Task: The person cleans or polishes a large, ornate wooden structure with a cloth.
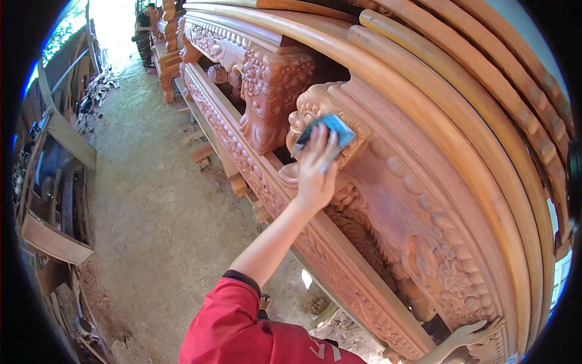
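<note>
My left hand (318, 176) reaches up from a red sleeve and grips a blue and dark block (339, 130), blurred at its edges. The block lies against a carved scroll-like corner piece (357, 134) of a large reddish-brown wooden structure (388, 182). At the lower right, my right hand (476, 333) rests on the carved wooden edge, its fingers stretched out and partly spread, with nothing seen in it. Leaf-like and beaded carvings lie between my two hands.
Long curved rails (485, 139) arch over the upper right. A lower carved beam (260, 173) runs diagonally beside the concrete floor (163, 200). Wood scraps and boards (57, 242) line the left. Another person (143, 36) stands in the back near a carved piece.
</note>
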A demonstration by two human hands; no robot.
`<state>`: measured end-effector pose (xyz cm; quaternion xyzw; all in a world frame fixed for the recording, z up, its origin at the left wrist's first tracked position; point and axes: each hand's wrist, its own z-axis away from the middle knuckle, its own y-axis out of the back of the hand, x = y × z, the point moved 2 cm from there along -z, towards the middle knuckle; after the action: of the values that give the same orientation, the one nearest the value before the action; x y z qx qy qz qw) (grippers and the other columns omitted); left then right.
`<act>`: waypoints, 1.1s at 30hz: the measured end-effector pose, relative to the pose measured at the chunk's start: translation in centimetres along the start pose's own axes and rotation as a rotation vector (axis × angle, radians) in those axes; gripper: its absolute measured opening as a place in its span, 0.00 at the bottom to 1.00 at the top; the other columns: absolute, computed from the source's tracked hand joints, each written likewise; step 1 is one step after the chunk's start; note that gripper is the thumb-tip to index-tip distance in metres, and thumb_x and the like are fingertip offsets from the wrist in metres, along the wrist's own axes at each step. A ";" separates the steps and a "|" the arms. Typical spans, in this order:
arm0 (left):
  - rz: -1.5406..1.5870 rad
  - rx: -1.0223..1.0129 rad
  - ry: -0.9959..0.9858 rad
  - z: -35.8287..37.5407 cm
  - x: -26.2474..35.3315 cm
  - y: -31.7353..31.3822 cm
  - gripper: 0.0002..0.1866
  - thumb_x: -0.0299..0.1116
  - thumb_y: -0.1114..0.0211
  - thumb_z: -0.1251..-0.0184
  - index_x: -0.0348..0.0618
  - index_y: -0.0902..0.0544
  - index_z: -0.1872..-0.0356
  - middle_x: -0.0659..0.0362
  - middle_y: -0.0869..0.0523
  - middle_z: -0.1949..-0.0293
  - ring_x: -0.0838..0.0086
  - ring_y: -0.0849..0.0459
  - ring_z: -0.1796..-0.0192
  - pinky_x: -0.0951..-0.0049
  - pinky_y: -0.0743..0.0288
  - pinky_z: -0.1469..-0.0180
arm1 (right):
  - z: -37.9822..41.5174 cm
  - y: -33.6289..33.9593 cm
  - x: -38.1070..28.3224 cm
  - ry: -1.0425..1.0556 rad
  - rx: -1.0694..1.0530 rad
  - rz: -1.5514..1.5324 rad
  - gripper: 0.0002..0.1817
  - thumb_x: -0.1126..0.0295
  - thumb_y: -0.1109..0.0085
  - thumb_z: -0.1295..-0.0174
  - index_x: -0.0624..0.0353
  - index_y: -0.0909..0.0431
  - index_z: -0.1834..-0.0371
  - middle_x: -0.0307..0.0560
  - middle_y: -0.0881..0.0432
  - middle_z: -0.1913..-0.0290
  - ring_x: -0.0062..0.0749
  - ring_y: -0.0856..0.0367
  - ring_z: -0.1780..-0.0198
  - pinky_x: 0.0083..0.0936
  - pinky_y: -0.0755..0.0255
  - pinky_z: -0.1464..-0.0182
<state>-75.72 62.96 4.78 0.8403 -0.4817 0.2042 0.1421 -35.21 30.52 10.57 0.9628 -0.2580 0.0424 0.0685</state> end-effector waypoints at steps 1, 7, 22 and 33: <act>-0.019 -0.040 -0.036 0.5 0.2 -0.1 0.21 0.32 0.58 0.31 0.35 0.31 0.41 0.43 0.38 0.36 0.54 0.43 0.31 0.58 0.52 0.33 | 0.0 -0.1 -0.2 0.017 0.037 -0.016 0.21 0.68 0.59 0.34 0.73 0.34 0.43 0.62 0.34 0.39 0.50 0.36 0.37 0.38 0.46 0.34; 0.425 -0.114 0.870 -5.8 -3.8 2.3 0.20 0.29 0.55 0.33 0.32 0.32 0.42 0.41 0.36 0.37 0.53 0.42 0.33 0.65 0.50 0.33 | -0.3 0.1 -0.8 0.060 0.075 -0.012 0.20 0.69 0.59 0.34 0.73 0.33 0.44 0.62 0.34 0.39 0.50 0.36 0.37 0.37 0.46 0.34; 0.009 0.063 0.193 0.5 -3.2 0.4 0.21 0.31 0.55 0.33 0.36 0.33 0.40 0.41 0.40 0.35 0.49 0.44 0.32 0.57 0.54 0.32 | -0.6 0.1 -1.0 0.065 0.092 -0.061 0.19 0.72 0.58 0.35 0.74 0.34 0.44 0.63 0.34 0.39 0.51 0.36 0.37 0.39 0.46 0.35; 0.126 0.114 0.446 6.9 -2.6 -1.1 0.23 0.38 0.58 0.30 0.36 0.36 0.38 0.40 0.44 0.34 0.48 0.51 0.30 0.62 0.57 0.32 | -3.5 2.2 -6.8 0.020 0.114 0.000 0.22 0.58 0.57 0.34 0.70 0.29 0.51 0.62 0.28 0.45 0.57 0.32 0.42 0.51 0.41 0.42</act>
<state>-74.51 62.47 -2.56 0.7493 -0.4775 0.4201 0.1843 -42.33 32.46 13.44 0.9646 -0.2547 0.0667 0.0159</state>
